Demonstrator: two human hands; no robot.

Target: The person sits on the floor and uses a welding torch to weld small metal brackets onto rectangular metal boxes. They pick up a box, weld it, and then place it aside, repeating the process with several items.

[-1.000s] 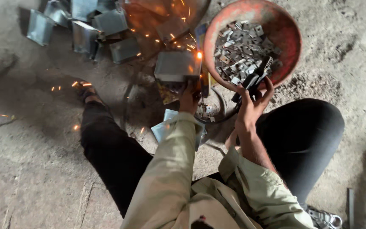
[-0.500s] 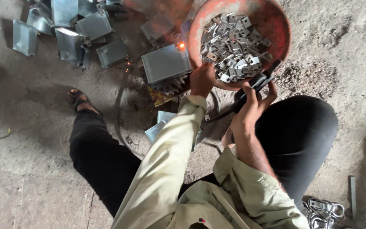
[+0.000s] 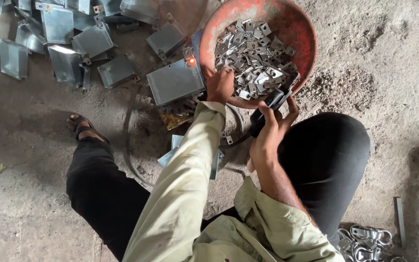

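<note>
Currently left hand [image 3: 219, 85] at near rim of red bowl [image 3: 302, 36], fingers curled down into heap of small metal brackets [image 3: 253, 60]; whether it grips one, cannot tell. Right hand [image 3: 271, 127] closed around black tool handle [image 3: 266, 107] just below bowl. Flat grey metal plate [image 3: 174, 81] just left of left hand, glowing orange spot [image 3: 190, 61] at its top edge. More bent metal plates [image 3: 69, 43] scattered upper left on concrete floor [image 3: 25, 145]. Sandalled foot [image 3: 81, 125] at left.

No packages, labels, signs or screens observed anywhere in view; only bare metal parts, a bowl and a concrete floor, none carrying any marking.
</note>
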